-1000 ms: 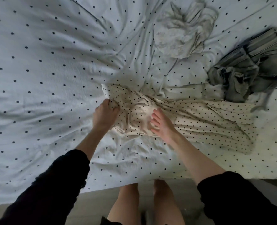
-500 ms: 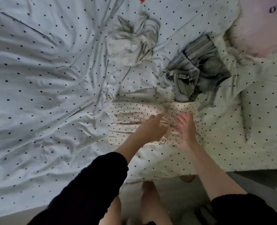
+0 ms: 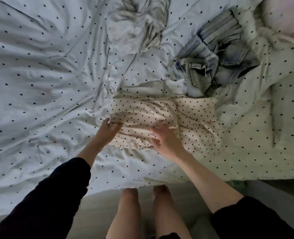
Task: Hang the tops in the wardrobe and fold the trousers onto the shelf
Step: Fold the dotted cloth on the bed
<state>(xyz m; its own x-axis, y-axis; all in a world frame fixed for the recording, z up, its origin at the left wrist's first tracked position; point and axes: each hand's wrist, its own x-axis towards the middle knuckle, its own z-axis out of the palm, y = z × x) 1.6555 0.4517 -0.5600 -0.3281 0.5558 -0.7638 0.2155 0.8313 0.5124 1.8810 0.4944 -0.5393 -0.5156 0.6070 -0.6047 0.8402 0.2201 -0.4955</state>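
The folded trousers are cream with small black dots; the bedsheet is white with dark dots; the denim jacket is faded blue.

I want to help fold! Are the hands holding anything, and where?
Left hand touches the left edge of the cream dotted trousers; right hand lies flat on top. Neither plainly grips.

The right hand was motion-blurred at the fingers, so their contact with the folded dotted garment could not be confirmed. The grey top and pink pillow were cut off by the upper edge. The denim piece was crumpled; its type was indeterminate.
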